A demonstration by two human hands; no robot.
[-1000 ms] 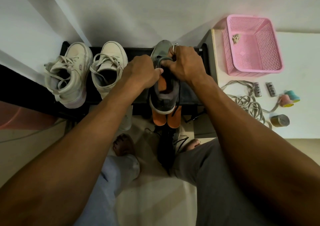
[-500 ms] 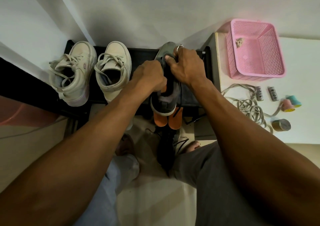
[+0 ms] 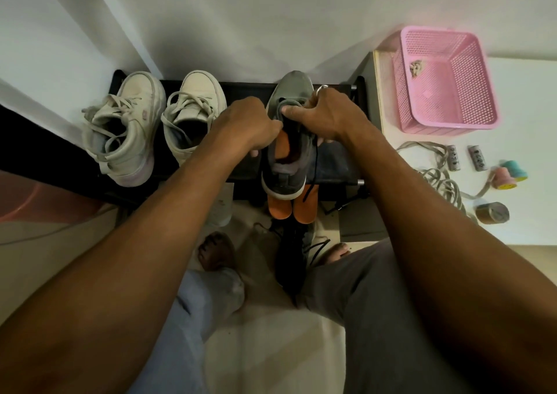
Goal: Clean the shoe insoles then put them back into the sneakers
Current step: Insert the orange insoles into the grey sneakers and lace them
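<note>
A grey sneaker [image 3: 289, 164] stands on the black shoe rack [image 3: 241, 87], toe toward the wall. My right hand [image 3: 327, 116] grips its tongue and laces, thumb pressed on the tongue. My left hand [image 3: 245, 126] is curled at the shoe's left edge, fingers at the opening where an orange insole [image 3: 282, 149] shows inside. Two more orange insoles [image 3: 294, 206] stick out from under the sneaker's heel. A dark sneaker [image 3: 291, 261] with loose black laces lies on the floor between my feet.
Two white sneakers [image 3: 156, 125] sit at the rack's left. A white surface on the right holds a pink basket [image 3: 446, 83], grey cord [image 3: 437, 179], two small grey items, coloured spools and a tape roll [image 3: 491, 212]. My bare feet rest on the tiled floor.
My hands have stayed on the grey sneaker with only small shifts. My right thumb now presses on the tongue and more of the orange insole shows in the opening.
</note>
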